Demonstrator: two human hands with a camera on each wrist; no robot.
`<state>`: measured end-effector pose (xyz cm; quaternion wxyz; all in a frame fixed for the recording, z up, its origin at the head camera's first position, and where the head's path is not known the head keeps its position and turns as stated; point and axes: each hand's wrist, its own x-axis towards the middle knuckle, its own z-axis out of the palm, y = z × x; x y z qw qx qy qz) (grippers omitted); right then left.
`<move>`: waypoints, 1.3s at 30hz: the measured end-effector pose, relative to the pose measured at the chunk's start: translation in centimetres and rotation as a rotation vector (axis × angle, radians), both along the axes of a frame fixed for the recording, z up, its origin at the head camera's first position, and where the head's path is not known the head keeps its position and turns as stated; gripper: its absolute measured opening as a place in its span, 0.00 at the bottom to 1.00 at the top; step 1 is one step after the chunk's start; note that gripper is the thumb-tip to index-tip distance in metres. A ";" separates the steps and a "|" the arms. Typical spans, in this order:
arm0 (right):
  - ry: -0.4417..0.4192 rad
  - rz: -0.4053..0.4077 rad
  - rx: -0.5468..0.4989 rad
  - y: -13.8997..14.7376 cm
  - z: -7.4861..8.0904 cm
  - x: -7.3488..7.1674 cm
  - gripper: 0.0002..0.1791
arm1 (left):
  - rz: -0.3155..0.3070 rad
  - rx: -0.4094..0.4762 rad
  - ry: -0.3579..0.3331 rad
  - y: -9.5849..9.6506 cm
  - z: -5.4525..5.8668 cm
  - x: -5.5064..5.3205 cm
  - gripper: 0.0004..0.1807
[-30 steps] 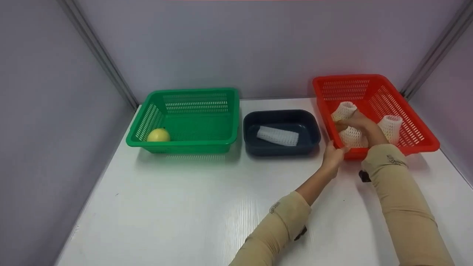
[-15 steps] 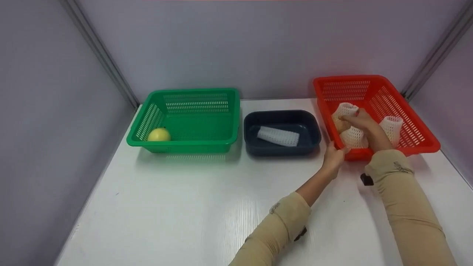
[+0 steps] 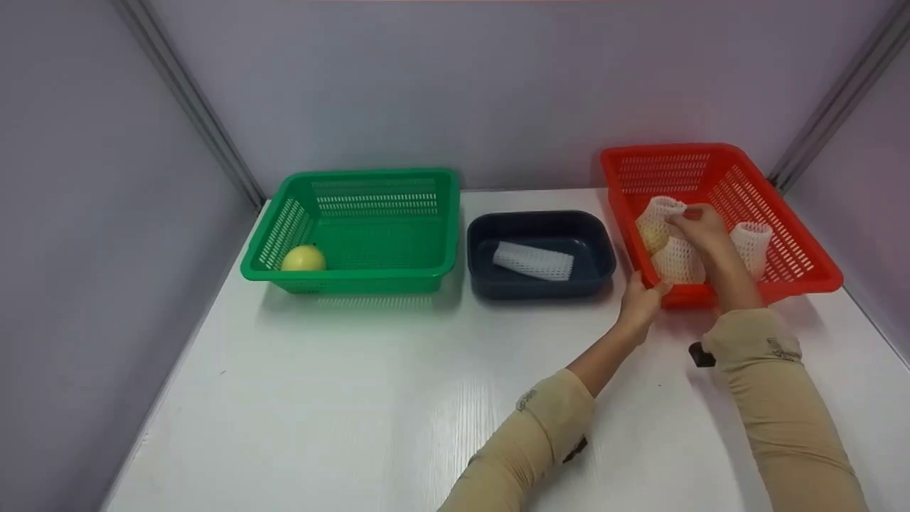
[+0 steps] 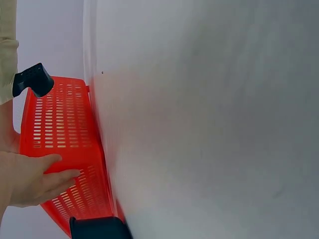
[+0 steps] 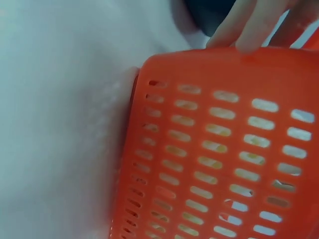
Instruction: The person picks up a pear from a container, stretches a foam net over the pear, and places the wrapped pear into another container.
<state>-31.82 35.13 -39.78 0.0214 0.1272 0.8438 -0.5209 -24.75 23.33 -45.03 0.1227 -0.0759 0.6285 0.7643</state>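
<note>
In the head view, a red basket [image 3: 803, 279] stands at the right with several white foam net sleeves around pale yellow fruit. My right hand [image 3: 704, 229] reaches into it and pinches the top edge of the back-left foam net [image 3: 660, 208]; a yellow fruit [image 3: 651, 238] shows at its lower part. Directly in front is another netted fruit [image 3: 675, 262], and a third foam net [image 3: 752, 245] stands to the right. My left hand [image 3: 640, 307] grips the basket's near-left corner, its fingers [image 4: 60, 178] lying along the outer wall in the left wrist view.
A dark blue tray [image 3: 542, 290] holding a flattened foam net [image 3: 534, 262] sits in the middle. At the left, a green basket [image 3: 370, 276] holds one bare yellow fruit [image 3: 304, 259]. Walls enclose the white table [image 3: 320, 398] at the back and sides.
My right hand has drawn back from the fruit's side and shifted to the rim of the back-left foam net, which it now pinches. My left hand stays on the basket corner.
</note>
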 end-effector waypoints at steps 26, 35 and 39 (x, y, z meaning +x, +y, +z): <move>0.316 -0.056 0.012 -5.5 0.1 5.4 0.33 | 0.027 -0.076 -0.011 -1.5 0.4 0.2 0.20; 0.402 0.017 -0.094 -8.1 0.7 6.1 0.29 | 0.172 0.175 0.113 -6.0 2.1 0.9 0.23; 0.417 0.097 -0.164 -10.5 0.1 5.7 0.26 | 0.249 0.208 0.228 -9.0 2.5 1.0 0.24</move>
